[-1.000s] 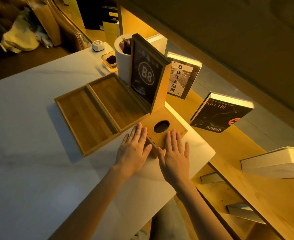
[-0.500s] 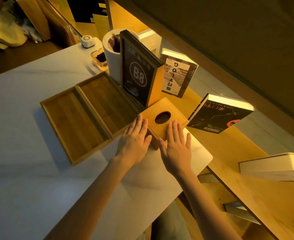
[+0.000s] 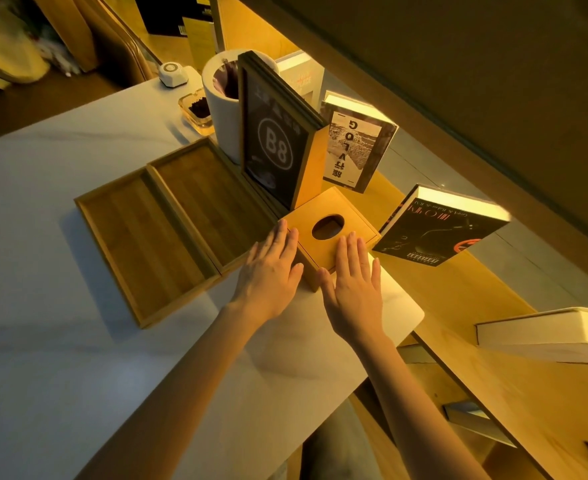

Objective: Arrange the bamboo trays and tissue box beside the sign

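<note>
Here, both hands, left (image 3: 271,271) and right (image 3: 352,282), press flat (fingers spread, gripping nothing) against the tissue box (image 3: 330,242). It touches the sign (image 3: 274,140); two bamboo trays (image 3: 168,223) lie left on the counter (image 3: 43,358).

Left hand (image 3: 268,271) flat against the tissue box (image 3: 330,237), right hand (image 3: 351,282) resting on its top, two bamboo trays (image 3: 168,230) just left, B8 sign (image 3: 275,140) upright beyond the fingertips
</note>
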Action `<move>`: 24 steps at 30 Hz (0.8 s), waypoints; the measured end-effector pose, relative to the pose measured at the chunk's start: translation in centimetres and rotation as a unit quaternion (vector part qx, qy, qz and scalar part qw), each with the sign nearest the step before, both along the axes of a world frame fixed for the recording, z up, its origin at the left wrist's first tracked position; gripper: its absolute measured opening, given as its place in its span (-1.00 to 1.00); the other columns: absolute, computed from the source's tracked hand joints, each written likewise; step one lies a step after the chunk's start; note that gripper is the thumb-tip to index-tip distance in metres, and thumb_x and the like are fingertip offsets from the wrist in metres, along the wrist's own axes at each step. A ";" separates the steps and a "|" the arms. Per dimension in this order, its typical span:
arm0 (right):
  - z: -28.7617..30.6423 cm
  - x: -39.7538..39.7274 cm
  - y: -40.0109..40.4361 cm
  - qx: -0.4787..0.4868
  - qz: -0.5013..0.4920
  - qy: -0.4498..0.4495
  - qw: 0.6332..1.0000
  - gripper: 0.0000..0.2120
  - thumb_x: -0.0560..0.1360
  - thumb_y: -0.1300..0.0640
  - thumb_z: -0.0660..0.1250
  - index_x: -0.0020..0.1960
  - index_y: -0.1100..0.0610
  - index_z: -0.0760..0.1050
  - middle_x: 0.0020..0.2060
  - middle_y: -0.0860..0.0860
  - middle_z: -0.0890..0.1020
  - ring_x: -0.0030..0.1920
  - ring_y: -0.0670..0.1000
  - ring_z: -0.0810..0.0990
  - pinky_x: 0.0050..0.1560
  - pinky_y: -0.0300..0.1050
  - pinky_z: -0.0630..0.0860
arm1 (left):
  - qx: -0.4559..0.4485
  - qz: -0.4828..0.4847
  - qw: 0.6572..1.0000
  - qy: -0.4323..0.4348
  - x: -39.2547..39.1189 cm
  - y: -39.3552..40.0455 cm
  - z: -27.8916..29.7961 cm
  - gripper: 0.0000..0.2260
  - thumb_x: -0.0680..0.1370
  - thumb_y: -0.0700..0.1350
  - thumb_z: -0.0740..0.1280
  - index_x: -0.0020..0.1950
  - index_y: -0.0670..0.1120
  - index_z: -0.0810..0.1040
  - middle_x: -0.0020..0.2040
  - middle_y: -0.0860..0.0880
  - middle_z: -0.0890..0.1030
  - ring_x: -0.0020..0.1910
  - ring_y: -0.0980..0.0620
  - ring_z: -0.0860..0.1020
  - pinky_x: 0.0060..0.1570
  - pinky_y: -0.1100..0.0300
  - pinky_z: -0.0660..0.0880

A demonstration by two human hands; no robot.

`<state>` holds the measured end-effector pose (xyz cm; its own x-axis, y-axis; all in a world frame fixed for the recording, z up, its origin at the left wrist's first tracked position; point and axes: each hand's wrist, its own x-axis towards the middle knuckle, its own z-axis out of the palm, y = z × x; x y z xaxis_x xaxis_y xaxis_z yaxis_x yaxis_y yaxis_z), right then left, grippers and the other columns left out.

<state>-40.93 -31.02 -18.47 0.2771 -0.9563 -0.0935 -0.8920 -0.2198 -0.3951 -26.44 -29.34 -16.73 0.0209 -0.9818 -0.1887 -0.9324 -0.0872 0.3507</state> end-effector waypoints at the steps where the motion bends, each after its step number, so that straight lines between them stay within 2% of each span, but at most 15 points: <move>1: 0.0 0.0 0.0 0.000 0.000 0.002 1.000 -0.37 0.50 -0.22 -0.20 0.48 0.03 -0.22 0.52 -0.01 -0.13 0.49 -0.01 -0.25 0.44 0.00 -0.29 | -0.001 0.000 1.000 -0.001 0.0 0.0 0.0 -0.49 0.58 0.05 -0.01 0.46 -0.06 -0.13 0.53 -0.10 -0.12 0.50 -0.06 -0.08 0.45 -0.01 -0.02; 10: 0.5 0.2 0.0 0.004 0.003 0.007 1.000 -0.35 0.48 -0.23 -0.20 0.48 0.04 -0.19 0.52 0.01 -0.11 0.50 0.02 -0.22 0.44 0.01 -0.28 | 0.008 0.004 1.000 0.007 -0.1 -0.1 0.2 -0.48 0.58 0.05 0.01 0.46 -0.05 -0.12 0.53 -0.09 -0.12 0.50 -0.09 -0.02 0.45 -0.02 0.03; 13: 1.3 0.2 -0.2 0.007 0.010 0.014 1.000 -0.38 0.55 -0.19 -0.07 0.49 0.08 -0.13 0.52 0.03 -0.05 0.51 0.05 -0.15 0.45 0.03 -0.23 | 0.025 0.008 0.999 0.019 0.1 -0.1 0.6 -0.48 0.58 0.06 0.02 0.46 -0.03 -0.12 0.53 -0.08 -0.13 0.50 -0.10 -0.02 0.44 -0.03 0.05; 16: 3.2 0.3 -0.9 -0.007 0.020 0.006 1.000 -0.44 0.55 -0.07 0.14 0.45 0.15 0.11 0.47 0.11 0.22 0.48 0.13 0.12 0.45 0.04 0.11 | 0.046 0.013 0.998 0.041 0.3 0.2 1.5 -0.47 0.57 0.04 0.05 0.46 -0.03 -0.12 0.53 -0.06 -0.12 0.49 -0.11 0.01 0.42 -0.04 0.11; 18: 4.9 1.1 -0.9 -0.009 0.032 -0.037 0.999 -0.54 0.53 0.00 0.21 0.37 0.17 0.28 0.34 0.12 0.42 0.35 0.12 0.34 0.33 -0.02 0.32 | 0.058 0.031 0.993 0.095 0.1 1.0 2.3 -0.48 0.57 0.04 0.07 0.46 -0.03 -0.06 0.53 -0.06 -0.04 0.47 -0.12 0.09 0.39 -0.03 0.18; 21: 7.3 3.2 0.2 0.024 0.069 -0.122 0.990 -0.64 0.54 0.08 0.22 0.29 0.18 0.37 0.20 0.14 0.55 0.19 0.12 0.52 0.12 -0.06 0.47 | 0.050 0.067 0.982 0.168 0.4 3.0 3.6 -0.52 0.56 0.06 0.09 0.44 -0.06 0.11 0.47 -0.11 0.24 0.41 -0.10 0.25 0.33 0.04 0.27; 24: 8.7 5.6 2.2 0.034 0.110 -0.185 0.976 -0.72 0.55 0.10 0.20 0.22 0.15 0.44 0.12 0.12 0.60 0.12 0.09 0.58 0.00 -0.14 0.45 | 0.030 0.115 0.971 0.209 2.5 5.0 5.8 -0.50 0.54 0.11 0.11 0.40 -0.11 0.21 0.38 -0.16 0.39 0.34 -0.11 0.37 0.26 0.05 0.34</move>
